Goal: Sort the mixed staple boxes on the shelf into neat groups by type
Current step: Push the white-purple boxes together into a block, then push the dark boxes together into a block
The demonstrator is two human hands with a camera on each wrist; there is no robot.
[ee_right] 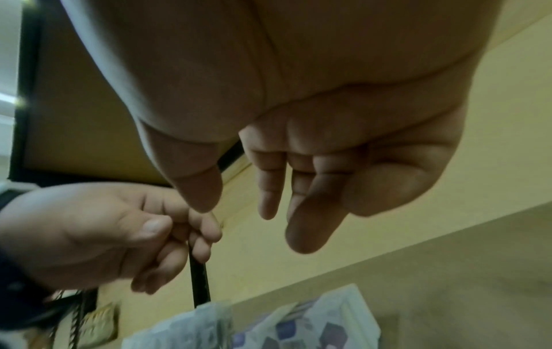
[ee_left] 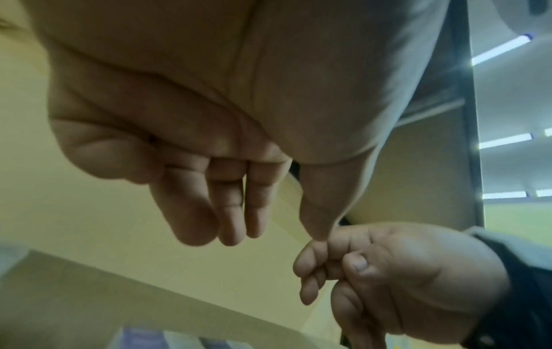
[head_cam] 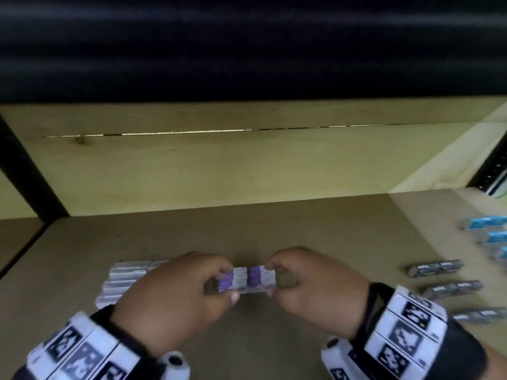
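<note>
A short row of purple-and-white staple boxes (head_cam: 247, 279) sits at the middle of the shelf board (head_cam: 301, 231). My left hand (head_cam: 227, 283) pinches its left end between thumb and fingers. My right hand (head_cam: 270, 279) pinches its right end the same way. Just left of my left hand lies a packed group of more purple-and-white boxes (head_cam: 126, 281), partly hidden by that hand. The wrist views are blurred: each shows a palm from below, the other hand with curled fingers, and purple-and-white boxes (ee_right: 298, 330) at the bottom edge.
Three rows of grey staple boxes (head_cam: 436, 268) lie at the right. Blue boxes (head_cam: 485, 223) lie behind them at the far right edge. A wooden back panel (head_cam: 219, 165) closes the shelf, with black uprights (head_cam: 24, 171) at the sides.
</note>
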